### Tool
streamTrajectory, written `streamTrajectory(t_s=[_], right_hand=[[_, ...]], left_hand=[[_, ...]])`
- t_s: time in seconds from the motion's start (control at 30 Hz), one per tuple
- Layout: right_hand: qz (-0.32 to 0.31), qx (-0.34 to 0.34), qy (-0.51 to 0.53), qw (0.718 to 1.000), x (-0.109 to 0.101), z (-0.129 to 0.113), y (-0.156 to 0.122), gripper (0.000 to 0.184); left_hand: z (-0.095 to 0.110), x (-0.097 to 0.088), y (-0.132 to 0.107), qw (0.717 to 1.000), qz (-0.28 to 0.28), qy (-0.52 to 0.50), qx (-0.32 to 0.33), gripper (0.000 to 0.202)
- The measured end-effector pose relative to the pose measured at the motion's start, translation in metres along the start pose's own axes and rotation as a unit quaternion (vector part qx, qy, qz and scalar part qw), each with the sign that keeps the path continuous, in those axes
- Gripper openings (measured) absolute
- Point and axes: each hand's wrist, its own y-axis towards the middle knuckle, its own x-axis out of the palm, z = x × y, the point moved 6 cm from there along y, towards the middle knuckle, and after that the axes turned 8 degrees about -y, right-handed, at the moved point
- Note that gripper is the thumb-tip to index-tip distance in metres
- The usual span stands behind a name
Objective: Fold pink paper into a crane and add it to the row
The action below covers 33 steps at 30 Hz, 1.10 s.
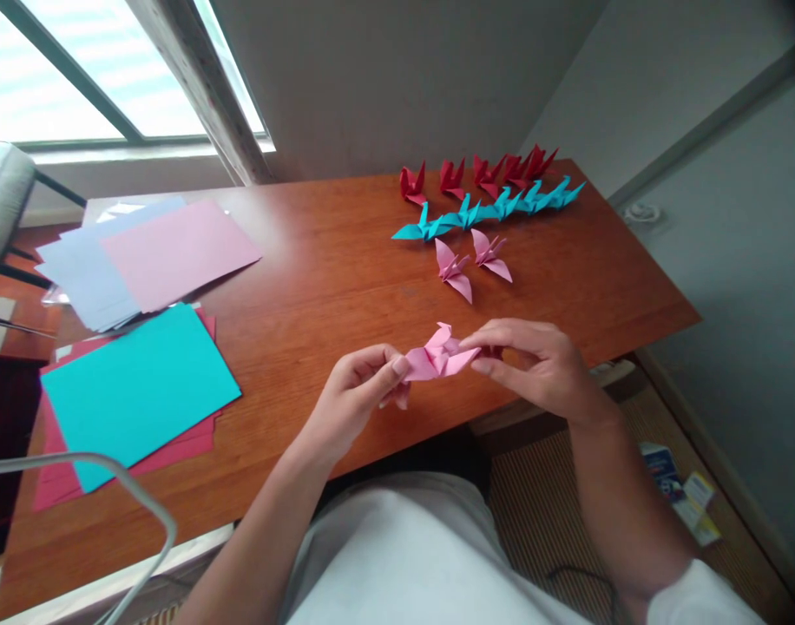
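Observation:
A folded pink paper crane (438, 354) is held just above the near edge of the wooden table (319, 269). My left hand (358, 392) pinches its left end with closed fingers. My right hand (534, 360) pinches its right end between thumb and forefinger. Two finished pink cranes (470, 263) lie on the table beyond my hands. Behind them runs a row of several turquoise cranes (489, 208), and further back a row of several red cranes (479, 172).
At the left lie a turquoise sheet (134, 386) on red sheets, and a pink sheet (176, 247) on pale blue sheets. A white cable (137, 495) curves at the lower left. Small boxes (680, 490) lie on the floor at the right. A chair (3, 200) stands by the window.

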Motion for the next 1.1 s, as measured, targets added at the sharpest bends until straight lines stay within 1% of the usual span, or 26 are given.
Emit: streamTrajectory(t_s=[0.07,0.13,0.33,0.5,0.63,0.7,0.73,0.8,0.9,1.0,1.1], right_hand=[[-0.024,-0.024,0.009,0.999,0.001,-0.004,0.0,0.022],[-0.032,-0.038,0.016,0.999,0.0,-0.006,0.001,0.022],[-0.019,-0.063,0.005,0.998,0.0,-0.011,0.002,0.016],[0.013,-0.036,-0.034,0.999,-0.007,-0.006,0.002,0.013],[0.073,0.006,-0.082,0.994,-0.026,0.005,0.003,0.008],[0.124,0.05,-0.098,0.986,-0.042,0.019,0.004,0.007],[0.164,0.075,-0.101,0.978,-0.052,0.028,0.005,0.008],[0.25,0.115,-0.118,0.954,-0.075,0.049,0.006,0.012],[0.332,0.14,-0.16,0.919,-0.103,0.082,0.014,0.016],[0.352,0.163,-0.19,0.902,-0.116,0.115,0.027,0.011],[0.355,0.184,-0.192,0.896,-0.115,0.142,0.037,0.012]], left_hand=[[-0.002,-0.001,0.002,1.0,0.002,-0.021,-0.012,0.036],[-0.003,-0.001,0.003,0.999,0.005,-0.04,-0.024,0.036],[-0.006,0.001,0.006,0.997,0.001,-0.067,-0.044,0.035],[-0.005,-0.003,0.01,0.999,0.009,-0.027,-0.022,0.039],[-0.008,-0.011,0.012,0.999,0.04,-0.004,-0.012,0.037],[-0.009,-0.013,0.013,0.999,0.051,-0.004,-0.011,0.037],[-0.009,-0.013,0.013,0.999,0.053,-0.004,-0.01,0.036],[-0.009,-0.012,0.013,0.999,0.05,-0.001,-0.012,0.035],[-0.008,-0.01,0.013,0.999,0.048,0.006,-0.016,0.034],[-0.009,-0.01,0.013,0.998,0.052,0.008,-0.018,0.034],[-0.009,-0.01,0.013,0.998,0.053,0.017,-0.021,0.034]])
